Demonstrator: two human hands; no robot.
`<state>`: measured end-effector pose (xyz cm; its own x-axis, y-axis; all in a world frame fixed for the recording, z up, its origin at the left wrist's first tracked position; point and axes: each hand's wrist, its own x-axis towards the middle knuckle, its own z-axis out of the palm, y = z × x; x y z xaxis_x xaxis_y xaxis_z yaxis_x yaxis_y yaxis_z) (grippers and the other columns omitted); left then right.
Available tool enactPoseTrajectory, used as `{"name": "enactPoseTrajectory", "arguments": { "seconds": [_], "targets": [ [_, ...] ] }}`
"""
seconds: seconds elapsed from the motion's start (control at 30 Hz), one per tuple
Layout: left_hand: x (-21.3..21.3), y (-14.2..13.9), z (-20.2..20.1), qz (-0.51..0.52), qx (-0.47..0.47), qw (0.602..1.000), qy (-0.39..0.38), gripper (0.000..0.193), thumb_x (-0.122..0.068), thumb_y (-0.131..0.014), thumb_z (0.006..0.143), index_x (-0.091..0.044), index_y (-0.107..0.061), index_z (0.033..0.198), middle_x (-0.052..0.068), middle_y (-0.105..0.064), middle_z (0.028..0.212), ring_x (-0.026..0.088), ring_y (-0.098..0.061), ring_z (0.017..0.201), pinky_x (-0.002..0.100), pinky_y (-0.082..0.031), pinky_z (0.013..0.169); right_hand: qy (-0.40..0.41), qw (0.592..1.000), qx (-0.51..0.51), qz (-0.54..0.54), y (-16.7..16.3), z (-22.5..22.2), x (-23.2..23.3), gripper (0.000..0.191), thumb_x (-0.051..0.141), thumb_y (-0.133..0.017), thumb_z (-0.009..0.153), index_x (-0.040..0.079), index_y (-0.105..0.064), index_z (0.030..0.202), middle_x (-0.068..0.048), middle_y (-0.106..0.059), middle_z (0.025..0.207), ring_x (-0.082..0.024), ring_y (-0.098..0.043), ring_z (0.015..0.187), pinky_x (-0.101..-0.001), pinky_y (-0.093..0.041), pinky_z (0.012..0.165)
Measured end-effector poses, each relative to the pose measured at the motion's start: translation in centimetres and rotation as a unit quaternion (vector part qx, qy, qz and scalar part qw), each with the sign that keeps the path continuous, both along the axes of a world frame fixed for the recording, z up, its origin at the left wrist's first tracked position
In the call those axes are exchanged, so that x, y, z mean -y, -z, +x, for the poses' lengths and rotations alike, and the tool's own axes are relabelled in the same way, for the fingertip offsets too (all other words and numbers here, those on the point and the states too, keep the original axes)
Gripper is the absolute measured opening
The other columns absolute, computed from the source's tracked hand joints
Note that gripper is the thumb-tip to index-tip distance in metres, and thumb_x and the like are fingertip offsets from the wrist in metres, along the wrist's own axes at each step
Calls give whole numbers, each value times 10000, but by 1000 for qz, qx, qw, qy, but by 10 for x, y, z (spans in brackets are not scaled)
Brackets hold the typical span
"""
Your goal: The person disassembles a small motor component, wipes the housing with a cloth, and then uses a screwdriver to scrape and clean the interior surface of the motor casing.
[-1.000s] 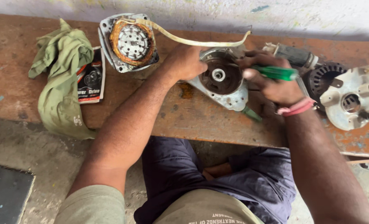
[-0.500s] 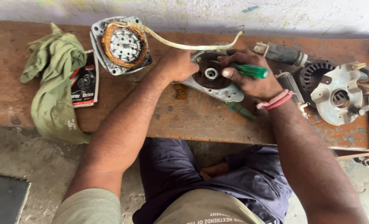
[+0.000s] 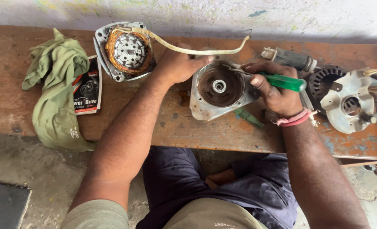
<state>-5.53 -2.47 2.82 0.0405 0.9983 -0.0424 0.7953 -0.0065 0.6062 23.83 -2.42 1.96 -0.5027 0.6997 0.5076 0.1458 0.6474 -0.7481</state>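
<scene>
A round metal motor end cover (image 3: 219,90) with a rusty brown inside and a central bearing lies tilted on the wooden bench (image 3: 171,127). My left hand (image 3: 181,63) grips its upper left rim. My right hand (image 3: 275,90) holds a green-handled screwdriver (image 3: 281,81), whose thin shaft reaches across the cover's upper right edge. A pink band sits on my right wrist.
A motor stator with copper windings (image 3: 127,51) and a cream cable (image 3: 188,50) lies at the back left. A green cloth (image 3: 55,89) and a small black sachet (image 3: 87,87) sit further left. More motor parts (image 3: 347,101) crowd the right end.
The cover has been turned and tilted so its hollow inside faces up more fully. Both hands stay on it, and the screwdriver tip has moved to its upper right rim.
</scene>
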Motion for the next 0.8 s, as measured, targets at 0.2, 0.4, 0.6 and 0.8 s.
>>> {"name": "enactPoseTrajectory", "arguments": {
  "seconds": [0.2,0.4,0.6,0.8],
  "targets": [
    [-9,24,11,34,101,994,26,748,-372,-783,884,-64,-441,1473,178,-597,1429,297,-592,1308,447,-504,1069,12,998,54,12,-9,-2,10,310,233,-816,935,-19,-734,1096,-158,-766,1145,-219,-750,1037,-323,-593,907],
    [-14,37,11,8,129,991,25,915,-171,-756,850,-92,-212,1582,225,-412,1535,341,-497,1351,450,-458,1088,61,990,124,33,-5,-1,3,287,194,-818,840,10,-763,1054,-136,-743,982,-183,-732,856,-301,-579,761],
    [-14,38,13,-20,124,992,14,726,-184,-712,893,-116,-381,1535,180,-564,1452,281,-610,1291,417,-532,1060,102,991,67,-50,10,12,-5,290,249,-784,923,3,-767,1077,-95,-754,903,-156,-717,810,-283,-578,725],
    [-21,51,8,14,130,991,34,718,-165,-735,857,-117,-425,1503,178,-603,1395,288,-634,1237,410,-548,1022,79,995,59,-34,21,-20,-17,261,282,-756,970,27,-769,1026,-84,-751,851,-152,-726,756,-292,-585,665]
  ]
}}
